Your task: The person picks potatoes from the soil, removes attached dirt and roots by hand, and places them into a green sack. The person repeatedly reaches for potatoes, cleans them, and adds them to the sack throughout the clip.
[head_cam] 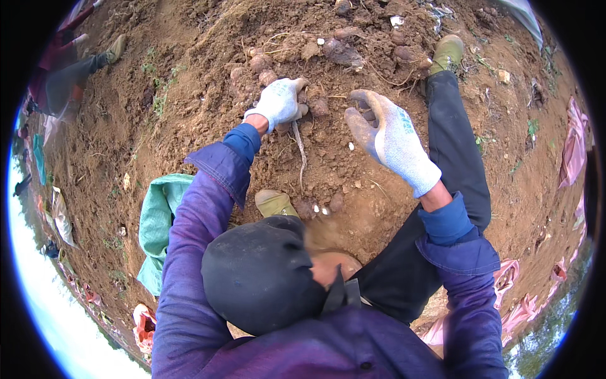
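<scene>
My left hand (278,100), in a pale knit glove with a grey-coated palm, is curled down at the dug soil among round brown tubers (260,62). Its fingers bend around a brown lump, but the glove hides whether they grip it. Just below the fingers, a thin dry stem (301,154) trails across the dirt towards me. My right hand (390,130), gloved alike, hovers to the right with thumb and fingers apart and nothing between them. A soil-covered tuber (320,107) lies between the hands. Farther out is a larger dark tuber (342,52).
My outstretched leg (455,128) bounds the right side, and my other shoe (274,203) is close below. A green woven sack (158,222) lies left of my arm. Another person's leg (78,78) shows at upper left. Pink sacks (573,142) line the right rim.
</scene>
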A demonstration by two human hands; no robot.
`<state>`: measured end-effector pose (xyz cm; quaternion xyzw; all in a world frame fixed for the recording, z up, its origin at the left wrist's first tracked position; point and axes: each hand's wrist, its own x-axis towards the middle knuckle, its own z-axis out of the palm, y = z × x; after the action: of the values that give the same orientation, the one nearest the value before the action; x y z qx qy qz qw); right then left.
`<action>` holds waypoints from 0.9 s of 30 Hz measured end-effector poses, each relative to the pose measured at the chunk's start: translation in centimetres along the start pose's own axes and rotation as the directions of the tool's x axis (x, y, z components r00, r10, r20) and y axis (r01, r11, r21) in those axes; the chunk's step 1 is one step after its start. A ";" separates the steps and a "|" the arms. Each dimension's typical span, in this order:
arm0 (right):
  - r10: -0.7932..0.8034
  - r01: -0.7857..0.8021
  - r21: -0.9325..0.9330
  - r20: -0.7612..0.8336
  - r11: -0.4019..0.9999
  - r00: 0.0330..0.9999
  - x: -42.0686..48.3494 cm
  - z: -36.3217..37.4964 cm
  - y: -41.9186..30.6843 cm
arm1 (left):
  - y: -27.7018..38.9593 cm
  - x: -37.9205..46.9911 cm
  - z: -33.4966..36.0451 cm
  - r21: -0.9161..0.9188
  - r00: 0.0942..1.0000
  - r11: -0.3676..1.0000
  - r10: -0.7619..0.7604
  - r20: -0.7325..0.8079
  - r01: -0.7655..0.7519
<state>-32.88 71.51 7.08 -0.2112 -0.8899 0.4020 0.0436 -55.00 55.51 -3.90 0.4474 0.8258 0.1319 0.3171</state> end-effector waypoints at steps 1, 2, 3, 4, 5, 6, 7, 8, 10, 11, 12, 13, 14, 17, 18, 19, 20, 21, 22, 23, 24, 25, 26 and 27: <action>-0.006 0.005 -0.031 -0.026 1.000 1.000 -0.1 0.3 0.3 | 0.4 -1.3 -0.2 -0.030 0.998 0.999 0.033 -0.060 -0.035; -0.014 0.013 -0.056 -0.018 0.998 1.000 -0.1 0.6 0.6 | 1.2 -2.3 -0.3 -0.068 0.991 0.994 0.075 -0.114 -0.084; -0.034 0.034 -0.040 -0.004 0.999 0.999 -0.2 1.0 0.9 | 2.0 -3.6 -0.5 -0.113 0.988 0.989 0.083 -0.132 -0.098; -0.068 0.067 -0.028 -0.010 0.997 0.998 -0.3 1.4 1.0 | 3.1 -5.1 -0.3 -0.119 0.979 0.988 0.071 -0.191 -0.094; -0.103 0.103 -0.018 -0.016 0.995 0.995 -0.5 1.7 1.1 | 4.1 -6.2 -0.3 -0.143 0.969 0.978 0.116 -0.217 -0.149; -0.064 0.069 -0.082 0.069 0.994 0.996 -0.6 2.1 1.0 | 5.0 -7.1 -0.2 -0.143 0.958 0.970 0.157 -0.239 -0.195; -0.129 0.129 0.012 0.061 0.992 0.990 -0.8 2.2 1.0 | 5.8 -7.9 -0.1 -0.137 0.923 0.950 0.229 -0.310 -0.281; -0.160 0.153 0.072 0.103 0.986 0.982 -0.9 2.4 0.8 | 6.5 -8.7 0.0 -0.156 0.910 0.938 0.246 -0.335 -0.311; -0.155 0.137 0.153 0.113 0.979 0.981 -1.1 2.4 0.3 | 7.5 -10.0 -0.1 -0.212 0.919 0.941 0.179 -0.352 -0.265; -0.156 0.135 0.166 0.119 0.977 0.981 -1.2 2.3 0.0 | 7.7 -10.5 -0.2 -0.222 0.919 0.943 0.158 -0.361 -0.250; -0.130 0.109 0.173 0.118 0.979 0.984 -1.2 2.1 -0.2 | 8.0 -10.9 -0.2 -0.263 0.925 0.936 0.131 -0.357 -0.234; -0.113 0.090 0.182 0.119 0.979 0.986 -1.2 1.9 -0.5 | 8.2 -11.3 -0.1 -0.301 0.928 0.925 0.116 -0.355 -0.231; 0.008 -0.028 0.206 0.100 0.978 0.995 -1.1 1.8 -0.7 | 8.4 -11.6 0.1 -0.341 0.934 0.919 0.073 -0.351 -0.200; 0.168 -0.173 0.260 0.039 0.950 0.985 -0.7 1.7 -1.0 | 8.9 -12.1 1.1 -0.326 0.903 0.897 0.156 -0.401 -0.300; 0.269 -0.284 0.307 0.090 0.908 0.959 -0.6 1.8 -1.0 | 9.0 -12.1 1.4 -0.340 0.893 0.883 0.166 -0.417 -0.323; 0.338 -0.364 0.358 0.134 0.860 0.931 -0.5 2.0 -1.0 | 9.0 -12.1 1.6 -0.362 0.867 0.855 0.178 -0.466 -0.370; 0.326 -0.344 0.399 0.115 0.850 0.938 -0.4 2.2 -1.1 | 8.9 -12.1 1.8 -0.476 0.905 0.813 0.138 -0.403 -0.335; 0.320 -0.319 0.522 0.091 0.791 0.943 -0.3 2.6 -1.2 | 8.8 -12.1 1.9 -0.555 0.922 0.771 0.106 -0.371 -0.312; 0.350 -0.364 0.550 0.135 0.752 0.927 -0.3 2.7 -1.3 | 8.7 -12.3 1.9 -0.639 0.947 0.716 0.096 -0.307 -0.280; 0.414 -0.418 0.564 0.144 0.712 0.899 -0.3 3.0 -1.4 | 8.3 -12.6 1.7 -0.685 0.957 0.681 0.087 -0.276 -0.259; 0.402 -0.405 0.620 0.154 0.672 0.903 -0.2 3.1 -1.5 | 7.9 -13.1 1.4 -0.765 0.967 0.601 0.056 -0.250 -0.232; 0.428 -0.437 0.653 0.186 0.619 0.885 -0.3 3.2 -1.6 | 7.5 -13.9 1.2 -0.807 0.967 0.542 0.048 -0.251 -0.236; 0.356 -0.353 0.578 0.115 0.735 0.928 -0.3 3.0 -1.7 | 6.6 -15.0 0.7 -0.844 0.969 0.499 -0.033 -0.247 -0.198; 0.325 -0.303 0.498 0.044 0.812 0.944 -0.2 2.8 -1.8 | 5.5 -16.4 0.1 -0.860 0.965 0.479 -0.093 -0.247 -0.174</action>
<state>-34.00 68.43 6.54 -0.3453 -0.7074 0.6148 0.0486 -44.75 45.11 5.46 0.2210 0.6654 0.5992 0.3864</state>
